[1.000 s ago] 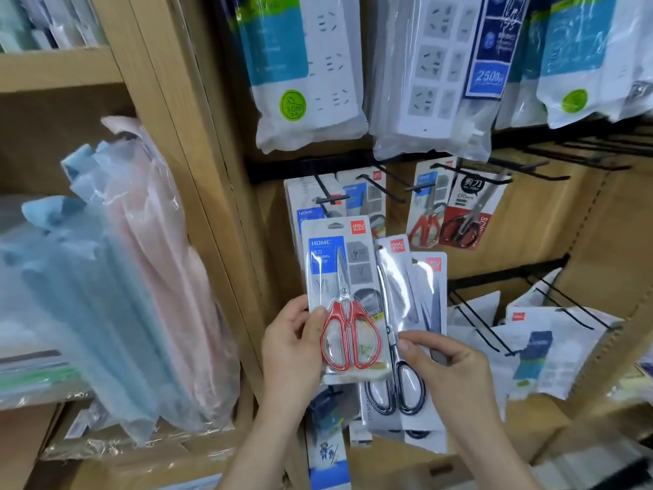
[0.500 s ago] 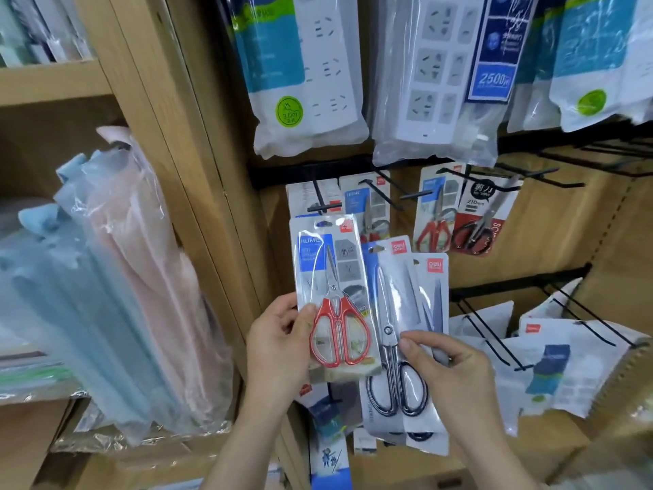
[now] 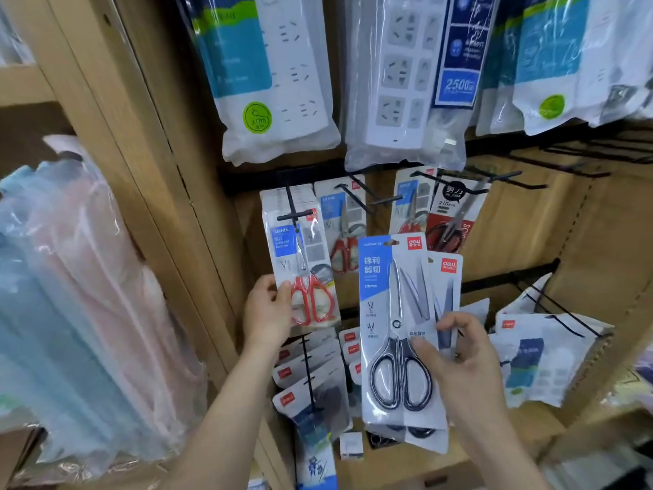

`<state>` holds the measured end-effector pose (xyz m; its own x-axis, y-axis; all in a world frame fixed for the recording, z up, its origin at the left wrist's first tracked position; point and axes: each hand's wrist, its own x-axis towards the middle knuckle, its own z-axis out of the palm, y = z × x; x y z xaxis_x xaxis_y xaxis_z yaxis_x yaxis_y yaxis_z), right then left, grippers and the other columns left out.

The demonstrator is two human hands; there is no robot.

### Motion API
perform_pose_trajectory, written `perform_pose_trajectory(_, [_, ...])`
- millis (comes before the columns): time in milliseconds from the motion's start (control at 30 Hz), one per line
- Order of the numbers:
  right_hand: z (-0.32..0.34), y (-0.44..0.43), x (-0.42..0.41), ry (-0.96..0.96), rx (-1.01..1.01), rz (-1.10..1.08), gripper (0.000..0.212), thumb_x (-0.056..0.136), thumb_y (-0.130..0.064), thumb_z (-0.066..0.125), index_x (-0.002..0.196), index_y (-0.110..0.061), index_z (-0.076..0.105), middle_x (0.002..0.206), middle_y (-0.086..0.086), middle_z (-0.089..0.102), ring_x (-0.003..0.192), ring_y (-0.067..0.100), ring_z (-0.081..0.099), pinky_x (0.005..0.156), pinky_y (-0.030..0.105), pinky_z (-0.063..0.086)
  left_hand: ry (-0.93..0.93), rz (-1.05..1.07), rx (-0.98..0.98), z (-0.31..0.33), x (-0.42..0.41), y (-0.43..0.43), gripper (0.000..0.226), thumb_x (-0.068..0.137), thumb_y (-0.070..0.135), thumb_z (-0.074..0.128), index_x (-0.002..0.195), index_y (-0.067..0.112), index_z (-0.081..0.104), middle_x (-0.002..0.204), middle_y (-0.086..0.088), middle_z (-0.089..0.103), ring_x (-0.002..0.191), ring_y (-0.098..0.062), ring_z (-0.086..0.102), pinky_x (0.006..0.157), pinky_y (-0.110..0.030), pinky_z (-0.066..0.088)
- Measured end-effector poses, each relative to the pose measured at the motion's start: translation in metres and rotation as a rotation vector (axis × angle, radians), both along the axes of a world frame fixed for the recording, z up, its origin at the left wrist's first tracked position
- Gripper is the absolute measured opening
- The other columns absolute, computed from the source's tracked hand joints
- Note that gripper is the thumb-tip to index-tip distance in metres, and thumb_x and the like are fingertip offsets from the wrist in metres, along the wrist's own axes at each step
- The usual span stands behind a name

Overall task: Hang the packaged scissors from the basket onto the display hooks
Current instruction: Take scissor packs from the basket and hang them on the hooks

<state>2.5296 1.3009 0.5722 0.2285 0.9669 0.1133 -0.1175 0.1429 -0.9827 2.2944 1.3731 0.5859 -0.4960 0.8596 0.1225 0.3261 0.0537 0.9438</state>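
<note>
My left hand [image 3: 266, 313] pinches the lower edge of a red-handled scissors pack [image 3: 300, 267]. The pack's top is threaded on the leftmost black display hook [image 3: 291, 212], in front of more packs of the same kind. My right hand [image 3: 459, 351] holds a small stack of black-handled scissors packs [image 3: 392, 313] upright, in front of the lower hooks. More scissors packs [image 3: 441, 213] hang on hooks to the right. No basket is in view.
Bagged power strips [image 3: 272, 76] hang on the row above. Several bare black hooks [image 3: 551, 305] jut out at right over white packets [image 3: 537, 351]. Small carded items [image 3: 311, 373] hang below my hands. Plastic-wrapped blue and pink goods [image 3: 77, 295] fill the left shelf.
My left hand has moved the red-handled pack up and left onto the leftmost hook. My right hand has kept hold of the black-handled packs, now fully uncovered.
</note>
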Motion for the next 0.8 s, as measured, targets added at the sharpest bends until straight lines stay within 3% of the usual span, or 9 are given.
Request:
perform_pose_trajectory(67, [0.002,0.000,0.000,0.063,0.006,0.001,0.032,0.081,0.006,0.072,0.085,-0.019,0.054,0.089,-0.001,0.071,0.084,0.017,0.072,0.067,0.027,0.058,0.042,0.021,-0.057,-0.006,-0.004,0.010,0.015,0.099,0.039,0.051,0.108,0.028,0.055,0.105,-0.002,0.071,0.090,-0.019,0.069,0.082,-0.047,0.059])
perform_pose_trajectory(167, [0.004,0.000,-0.001,0.102,0.017,-0.009,0.030,0.080,0.005,0.073,0.088,-0.017,0.054,0.089,-0.004,0.075,0.083,0.017,0.073,0.066,0.028,0.058,0.128,0.045,-0.099,-0.010,-0.002,0.002,0.043,0.096,0.043,0.053,0.132,0.023,0.042,0.108,-0.002,0.065,0.102,-0.026,0.066,0.088,-0.049,0.055])
perform_pose_trajectory(267, [0.004,-0.001,-0.003,0.110,0.044,-0.031,0.030,0.078,0.005,0.075,0.090,-0.013,0.054,0.090,-0.003,0.075,0.082,0.016,0.073,0.063,0.023,0.058,0.216,0.081,0.026,-0.011,0.007,-0.026,0.048,0.096,0.036,0.057,0.139,0.024,0.039,0.131,-0.001,0.055,0.118,-0.018,0.056,0.099,-0.045,0.049])
perform_pose_trajectory(400, [0.003,-0.005,-0.008,0.034,0.079,-0.038,0.033,0.076,0.000,0.078,0.083,-0.020,0.053,0.094,0.003,0.073,0.090,0.021,0.072,0.071,0.033,0.060,-0.065,-0.264,0.104,0.003,0.032,-0.074,0.016,0.096,0.032,0.057,0.110,0.034,0.064,0.105,0.015,0.068,0.098,-0.005,0.064,0.089,-0.036,0.055])
perform_pose_trajectory(500, [0.006,-0.013,-0.014,-0.030,0.092,0.002,0.033,0.073,-0.007,0.082,0.078,-0.025,0.055,0.099,0.007,0.070,0.095,0.026,0.070,0.079,0.047,0.059,-0.211,-0.450,0.083,0.018,0.047,-0.091,0.038,0.078,0.052,0.059,0.112,0.036,0.061,0.098,0.007,0.072,0.089,-0.008,0.068,0.074,-0.028,0.056])
perform_pose_trajectory(600, [0.007,-0.021,-0.015,-0.044,0.119,0.054,0.028,0.072,-0.013,0.081,0.078,-0.022,0.056,0.096,0.009,0.069,0.089,0.026,0.070,0.075,0.045,0.059,-0.289,-0.480,0.028,0.022,0.057,-0.091,0.029,0.085,0.032,0.070,0.112,0.029,0.059,0.093,-0.003,0.075,0.086,-0.021,0.073,0.077,-0.044,0.060])
perform_pose_trajectory(667, [0.008,-0.023,-0.010,-0.074,0.146,0.054,0.017,0.084,-0.013,0.072,0.077,-0.023,0.059,0.079,0.015,0.062,0.071,0.024,0.060,0.064,0.034,0.052,-0.358,-0.459,0.002,0.019,0.064,-0.090,0.024,0.091,0.012,0.067,0.110,0.024,0.060,0.095,-0.004,0.076,0.087,-0.024,0.074,0.080,-0.050,0.059])
perform_pose_trajectory(800, [0.006,-0.018,0.023,-0.078,0.104,-0.031,0.038,0.100,-0.004,0.047,0.089,-0.035,0.066,0.078,0.035,0.052,0.070,0.028,0.045,0.064,0.032,0.035,-0.348,-0.482,0.037,0.012,0.077,-0.087,0.044,0.096,0.002,0.057,0.127,0.032,0.051,0.100,0.001,0.077,0.093,-0.019,0.073,0.083,-0.042,0.058])
